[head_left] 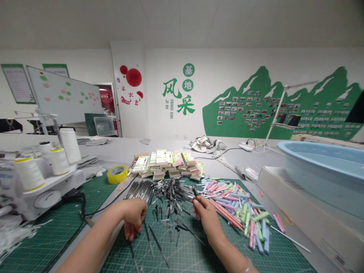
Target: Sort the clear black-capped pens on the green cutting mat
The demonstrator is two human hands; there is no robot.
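Observation:
My left hand (135, 218) is closed with its fingertips down, pinching the upper end of a thin dark pen refill (132, 254) over the green cutting mat (182, 261). In my right hand (205, 214), thumb and fingers grip a small black pen part (194, 191), which points upward. Between the hands lie a pile of black pen caps and clips (170, 197) and several loose refills (159, 246). Clear pen barrels (140, 189) are stacked just beyond my left hand. Pastel pen barrels (236, 201) are heaped beside my right hand.
Small boxes (162, 159) are piled behind the parts, with yellow tape (117, 174) to their left. A sewing machine with thread cones (30, 174) stands at left. On the right, a blue basin (324, 167) rests on a white box (301, 208). Crumpled cloth (207, 144) lies farther back.

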